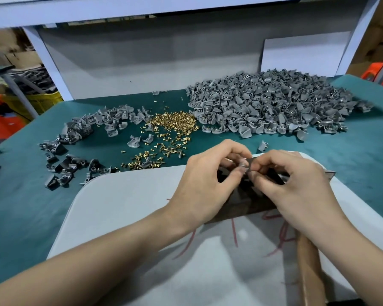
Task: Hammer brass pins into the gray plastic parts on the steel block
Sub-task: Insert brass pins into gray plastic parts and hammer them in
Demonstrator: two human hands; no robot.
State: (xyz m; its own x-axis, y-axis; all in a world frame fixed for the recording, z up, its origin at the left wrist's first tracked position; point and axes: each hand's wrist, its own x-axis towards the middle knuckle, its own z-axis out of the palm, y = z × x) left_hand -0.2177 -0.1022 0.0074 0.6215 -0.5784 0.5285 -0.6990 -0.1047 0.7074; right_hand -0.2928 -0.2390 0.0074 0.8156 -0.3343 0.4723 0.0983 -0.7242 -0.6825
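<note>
Head view: the left hand [208,180] and the right hand [296,184] are brought together at centre right of the frame, fingers curled. A small gray plastic part [243,166] is pinched between the fingertips of both, directly above the dark steel block [241,206]. Whether a pin is held with it cannot be told. The block is set on a pale mat [124,206] laid over the green table cover [20,206], and is largely hidden by the hands. Loose brass pins [175,122] are scattered in a heap at the middle of the frame. A large pile of gray parts [274,102] is seen at upper right, and a thinner scatter of gray parts [86,138] at left. A wooden handle [310,266] is seen at lower right, under the right forearm, and red threads [233,233] are strewn on the mat beside it.
</note>
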